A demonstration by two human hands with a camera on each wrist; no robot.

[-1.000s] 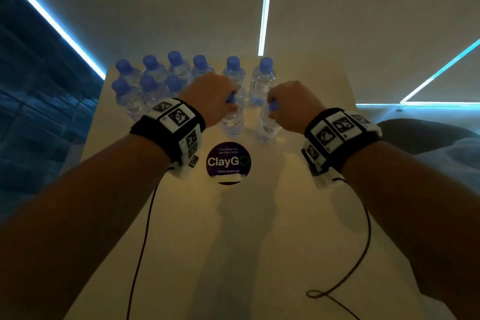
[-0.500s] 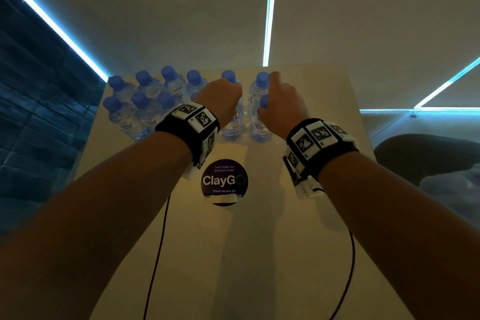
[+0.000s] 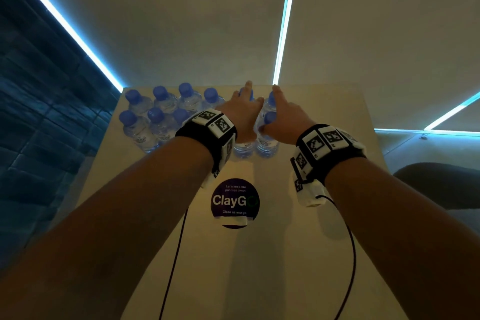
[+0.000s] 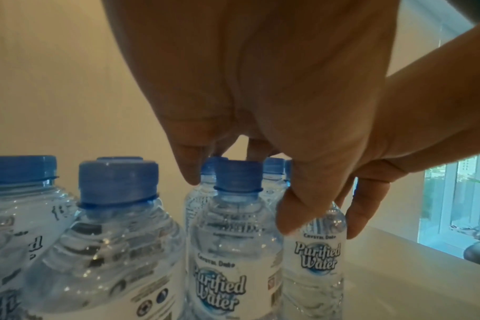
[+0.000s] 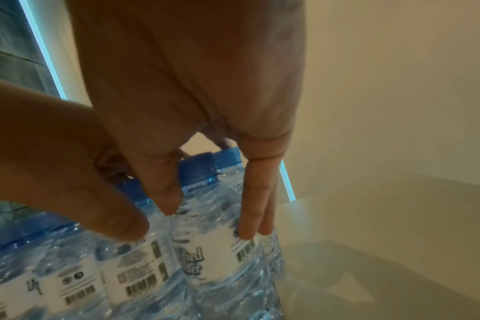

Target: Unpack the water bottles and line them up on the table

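i see both hands reaching over the water bottles (image 3: 166, 122) on the worktop (image 3: 311, 254) — left hand (image 3: 240, 112) spread wide, right hand (image 3: 283, 117) fingers straight, touching two bottles.

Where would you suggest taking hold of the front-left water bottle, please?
Grip the front-left water bottle round its neck, just under the blue cap, coming from above. It stands upright and tight against the neighbouring bottle, so its sides are crowded, while the narrow neck is free and fits curled fingers.

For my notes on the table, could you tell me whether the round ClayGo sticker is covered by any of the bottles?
No, the round ClayGo sticker lies bare on the table, nearer the person than the bottles.
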